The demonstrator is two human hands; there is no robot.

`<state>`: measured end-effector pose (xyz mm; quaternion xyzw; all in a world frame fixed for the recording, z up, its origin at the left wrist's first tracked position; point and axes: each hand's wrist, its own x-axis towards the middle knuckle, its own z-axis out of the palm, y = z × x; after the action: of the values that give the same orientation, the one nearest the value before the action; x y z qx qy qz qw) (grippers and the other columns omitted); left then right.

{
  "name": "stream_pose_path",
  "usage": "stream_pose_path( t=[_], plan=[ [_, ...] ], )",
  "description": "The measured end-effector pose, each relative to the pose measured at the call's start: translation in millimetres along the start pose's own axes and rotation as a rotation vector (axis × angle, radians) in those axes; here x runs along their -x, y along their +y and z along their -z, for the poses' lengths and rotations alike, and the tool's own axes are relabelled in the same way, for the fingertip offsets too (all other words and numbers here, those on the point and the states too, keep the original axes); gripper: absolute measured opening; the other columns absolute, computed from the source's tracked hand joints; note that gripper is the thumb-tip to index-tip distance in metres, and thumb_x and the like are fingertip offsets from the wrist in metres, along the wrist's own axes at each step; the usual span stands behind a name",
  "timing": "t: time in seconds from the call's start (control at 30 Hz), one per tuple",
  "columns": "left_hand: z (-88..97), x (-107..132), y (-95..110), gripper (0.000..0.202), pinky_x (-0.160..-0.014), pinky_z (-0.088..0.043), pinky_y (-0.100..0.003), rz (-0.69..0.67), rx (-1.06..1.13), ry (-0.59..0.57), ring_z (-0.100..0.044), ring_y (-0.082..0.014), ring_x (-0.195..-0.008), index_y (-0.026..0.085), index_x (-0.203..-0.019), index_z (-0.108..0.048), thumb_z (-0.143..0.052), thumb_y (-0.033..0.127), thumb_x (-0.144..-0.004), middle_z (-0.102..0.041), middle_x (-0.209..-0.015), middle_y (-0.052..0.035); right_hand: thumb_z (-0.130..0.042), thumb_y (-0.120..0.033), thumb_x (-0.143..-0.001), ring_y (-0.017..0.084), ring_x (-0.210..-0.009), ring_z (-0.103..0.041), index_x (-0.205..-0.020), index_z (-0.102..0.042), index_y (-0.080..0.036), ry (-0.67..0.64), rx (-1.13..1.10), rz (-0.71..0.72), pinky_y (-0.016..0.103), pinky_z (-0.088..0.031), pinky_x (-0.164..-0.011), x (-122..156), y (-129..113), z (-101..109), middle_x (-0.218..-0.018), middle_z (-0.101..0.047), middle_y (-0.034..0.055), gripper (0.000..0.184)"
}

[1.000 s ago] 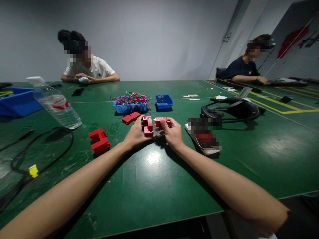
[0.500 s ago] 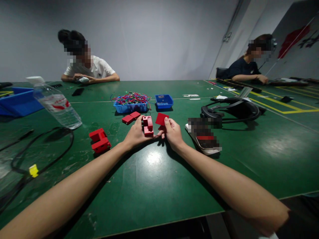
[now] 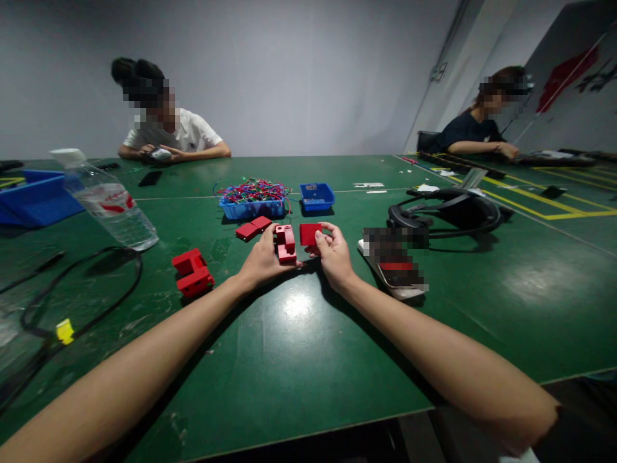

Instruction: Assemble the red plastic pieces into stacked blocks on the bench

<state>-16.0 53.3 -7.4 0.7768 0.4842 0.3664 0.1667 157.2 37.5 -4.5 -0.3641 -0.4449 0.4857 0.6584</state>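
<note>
My left hand (image 3: 261, 262) is closed around a red notched block (image 3: 286, 244), whose cut-out side faces up and right. Just to its right, my right hand (image 3: 336, 256) pinches a flat red square plate (image 3: 309, 234) between thumb and fingers. A small gap separates plate and block. Behind my left hand lie two more red plates (image 3: 253, 227) on the table. A second red notched block (image 3: 193, 272) rests to the left of my left forearm.
Beyond my hands stand a blue bin of coloured wires (image 3: 253, 207) and a smaller blue tray (image 3: 317, 198). A phone (image 3: 398, 273) and a black headset (image 3: 448, 215) lie right. A water bottle (image 3: 108, 206) and black cable (image 3: 139, 273) are left. Two people sit across.
My right hand has turned the red plate from a tilt to nearly square with the block, and its fingers have shifted behind the plate. The left hand stays put.
</note>
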Motion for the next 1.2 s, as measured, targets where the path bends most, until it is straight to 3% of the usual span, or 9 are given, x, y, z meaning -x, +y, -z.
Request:
stream_pose_path(
  t=[0.13, 0.37, 0.6, 0.83, 1.2],
  plan=[
    [-0.2, -0.3, -0.7, 0.104, -0.103, -0.048, -0.051, 0.006, -0.004, 0.003, -0.057, -0.0354, -0.122, 0.014, -0.136, -0.037, -0.085, 0.057, -0.054, -0.057, -0.130, -0.0197, -0.071, -0.032, -0.076, 0.009, -0.060, -0.066, -0.124, -0.047, -0.024, -0.005, -0.119, -0.048, 0.021, -0.056, -0.059, -2.2, 0.9, 0.0, -0.081, -0.069, -0.0052, 0.055],
    [-0.3, -0.7, -2.0, 0.104, -0.105, -0.046, -0.052, 0.011, -0.014, 0.001, -0.056, -0.0362, -0.124, 0.014, -0.136, -0.037, -0.084, 0.059, -0.055, -0.056, -0.132, -0.0200, -0.084, -0.024, -0.065, 0.011, -0.063, -0.070, -0.104, -0.052, -0.019, 0.063, -0.252, -0.158, 0.020, -0.058, -0.064, -7.6, 0.7, 0.7, -0.078, -0.074, -0.0005, 0.051],
    [-0.1, -1.2, -1.9, 0.102, -0.103, -0.047, -0.051, 0.004, -0.017, 0.002, -0.058, -0.0352, -0.121, 0.015, -0.135, -0.037, -0.084, 0.057, -0.056, -0.057, -0.129, -0.0183, -0.080, -0.054, -0.069, 0.010, -0.045, -0.060, -0.084, -0.054, -0.019, -0.006, -0.204, -0.256, 0.018, -0.048, -0.041, -6.4, -5.0, -1.2, -0.058, -0.065, -0.0023, 0.046],
    [0.1, -1.7, -1.7, 0.099, -0.103, -0.047, -0.050, -0.005, -0.023, 0.004, -0.058, -0.0350, -0.121, 0.014, -0.132, -0.038, -0.083, 0.058, -0.056, -0.057, -0.127, -0.0184, -0.076, -0.068, -0.063, 0.008, -0.040, -0.055, -0.076, -0.054, -0.018, -0.042, -0.181, -0.288, 0.017, -0.038, -0.036, -3.6, -7.7, -3.1, -0.054, -0.060, -0.0045, 0.056],
    [-0.7, -2.6, -4.2, 0.101, -0.104, -0.046, -0.052, -0.021, -0.038, 0.009, -0.056, -0.0359, -0.124, 0.016, -0.135, -0.037, -0.083, 0.058, -0.055, -0.057, -0.130, -0.0177, -0.048, -0.066, -0.087, 0.012, -0.039, -0.052, -0.078, -0.059, -0.017, 0.023, -0.252, -0.400, 0.023, -0.040, -0.038, -8.3, -5.8, -1.0, -0.050, -0.057, -0.0004, 0.052]
  ],
)
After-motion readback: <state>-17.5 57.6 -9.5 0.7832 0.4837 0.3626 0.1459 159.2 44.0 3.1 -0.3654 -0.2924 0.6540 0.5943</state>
